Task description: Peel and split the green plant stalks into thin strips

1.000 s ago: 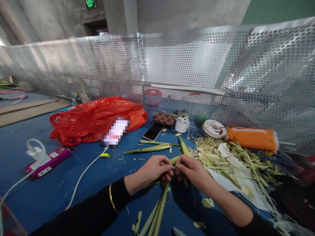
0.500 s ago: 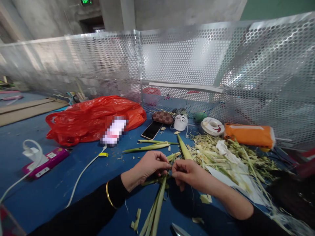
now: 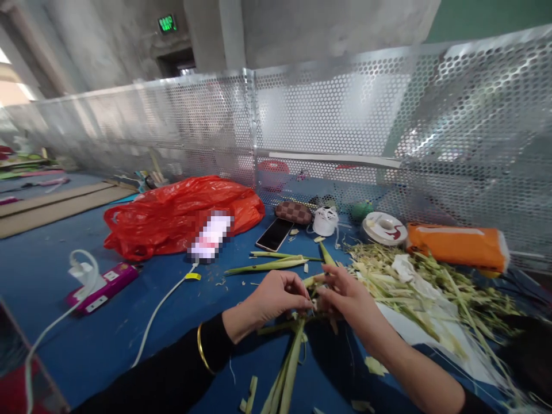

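My left hand (image 3: 280, 300) is closed in a pinch at the upper end of a bundle of long green leaf strips (image 3: 288, 368). What lies between its fingertips is too small to make out. Close beside it on the right, my right hand (image 3: 351, 302) has its thumb and index finger apart, the other fingers bent down and partly hidden. More leaf pieces pass under and behind both hands. Just beyond them lie pale green pointed leaves (image 3: 269, 265) and another upright leaf tip (image 3: 326, 253).
A heap of shredded leaves (image 3: 466, 287) lies right, with an orange packet (image 3: 457, 246) and a white spool (image 3: 385, 228) behind. Further back are white cord (image 3: 325, 221), a checked case (image 3: 294, 213), phones, a red plastic bag (image 3: 172, 213) and a perforated metal barrier (image 3: 323, 126). A purple power strip (image 3: 106, 287) sits left.
The view has shifted slightly, so the surroundings sit further right and lower. My right hand's thumb and index finger have spread from a pinch. My left hand stays pinched at the leaf bundle.
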Motion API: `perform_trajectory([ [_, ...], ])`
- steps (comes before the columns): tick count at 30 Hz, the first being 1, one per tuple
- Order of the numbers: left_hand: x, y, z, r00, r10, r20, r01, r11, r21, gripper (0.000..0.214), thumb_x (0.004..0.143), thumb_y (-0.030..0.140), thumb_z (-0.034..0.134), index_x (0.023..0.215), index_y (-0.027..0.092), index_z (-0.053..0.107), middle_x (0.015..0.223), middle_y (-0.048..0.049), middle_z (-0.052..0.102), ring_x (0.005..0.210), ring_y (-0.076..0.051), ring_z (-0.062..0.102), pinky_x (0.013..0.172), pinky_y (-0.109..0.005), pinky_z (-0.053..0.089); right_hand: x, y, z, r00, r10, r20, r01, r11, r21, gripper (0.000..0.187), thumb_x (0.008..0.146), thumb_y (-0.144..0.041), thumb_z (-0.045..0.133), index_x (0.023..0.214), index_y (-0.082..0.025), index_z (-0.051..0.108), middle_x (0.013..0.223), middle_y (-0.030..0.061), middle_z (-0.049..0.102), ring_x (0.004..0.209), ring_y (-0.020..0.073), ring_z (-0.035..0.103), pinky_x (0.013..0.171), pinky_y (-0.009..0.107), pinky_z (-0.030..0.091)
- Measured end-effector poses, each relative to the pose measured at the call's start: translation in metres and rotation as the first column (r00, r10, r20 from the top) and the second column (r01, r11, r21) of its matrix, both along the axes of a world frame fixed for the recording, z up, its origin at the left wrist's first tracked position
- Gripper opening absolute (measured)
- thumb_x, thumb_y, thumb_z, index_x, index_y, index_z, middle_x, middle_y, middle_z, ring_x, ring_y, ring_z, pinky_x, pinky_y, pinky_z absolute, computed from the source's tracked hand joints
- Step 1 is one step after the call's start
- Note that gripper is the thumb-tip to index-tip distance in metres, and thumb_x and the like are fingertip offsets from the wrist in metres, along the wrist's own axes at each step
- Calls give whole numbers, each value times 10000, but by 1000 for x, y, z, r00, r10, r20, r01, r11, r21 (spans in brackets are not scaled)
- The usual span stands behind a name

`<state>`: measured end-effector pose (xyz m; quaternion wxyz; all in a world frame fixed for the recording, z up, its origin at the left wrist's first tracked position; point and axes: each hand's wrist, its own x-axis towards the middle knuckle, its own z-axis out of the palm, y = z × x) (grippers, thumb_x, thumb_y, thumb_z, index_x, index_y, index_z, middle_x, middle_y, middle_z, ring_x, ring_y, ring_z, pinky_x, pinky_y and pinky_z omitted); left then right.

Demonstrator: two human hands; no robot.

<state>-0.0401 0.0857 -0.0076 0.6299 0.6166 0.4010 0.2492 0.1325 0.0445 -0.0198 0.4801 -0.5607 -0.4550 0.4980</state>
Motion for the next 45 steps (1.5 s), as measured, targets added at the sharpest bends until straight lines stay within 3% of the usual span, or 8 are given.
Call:
perform_trajectory([
  [2,0,0,-2,999,-14,39,14,1000,9,204,603,275,744,674,140,609,556,11,618,504,-108,553,450,-198,380,-3,-2,-2,988,70,-136,-85,990,-110,491,640,-367,726,1070,-205,552,811,1,652,519,121,568,475,242,420],
  [5,0,0,-5,997,-17,75,15,1000,22,195,606,270,738,672,140,609,553,9,619,508,-113,557,467,-206,388,-5,-4,-3,964,174,-199,-197,975,-100,305,649,-357,759,848,-169,624,651,-7,653,537,112,565,497,213,399],
  [11,3,0,-4,997,83,3,-82,976,201,94,619,185,691,636,140,610,586,5,626,546,-118,564,526,-216,411,-7,-3,-2,963,112,-243,-134,988,-74,265,607,-321,790,693,-170,589,557,-7,659,513,109,558,508,212,394],
  [16,5,-6,-8,959,231,-163,-107,829,549,77,685,127,589,660,170,648,635,3,659,581,-124,575,554,-210,393,-8,-5,1,958,112,-265,-134,989,-66,239,598,-279,780,695,-172,590,554,2,674,503,116,574,507,217,401],
  [20,6,-11,-12,924,294,-243,-43,714,699,207,722,116,561,838,217,699,718,6,715,654,-149,627,616,-226,409,-10,-5,-1,953,111,-281,-130,990,-48,215,590,-250,774,678,-175,593,556,-11,654,522,121,590,517,222,421],
  [27,7,-13,-13,943,282,-178,-70,690,721,158,781,163,573,778,225,719,801,-14,735,744,-167,657,695,-241,440,-10,-4,-2,959,61,-276,-84,994,-72,289,581,-229,736,853,-180,655,609,-31,634,519,111,563,493,219,433],
  [37,6,-15,-13,941,313,-129,-102,627,772,105,753,135,615,699,202,675,748,-19,673,716,-149,609,659,-235,426,-8,-5,3,970,87,-225,-120,983,-137,146,591,-280,722,670,-167,672,551,-28,611,453,87,509,412,199,357],
  [45,6,-14,-13,949,293,-116,-102,633,767,112,772,166,619,693,209,685,745,-17,680,719,-151,618,671,-237,438,-8,-4,1,966,55,-254,-89,988,-124,231,591,-355,755,666,-177,627,556,-31,602,481,101,521,445,210,389],
])
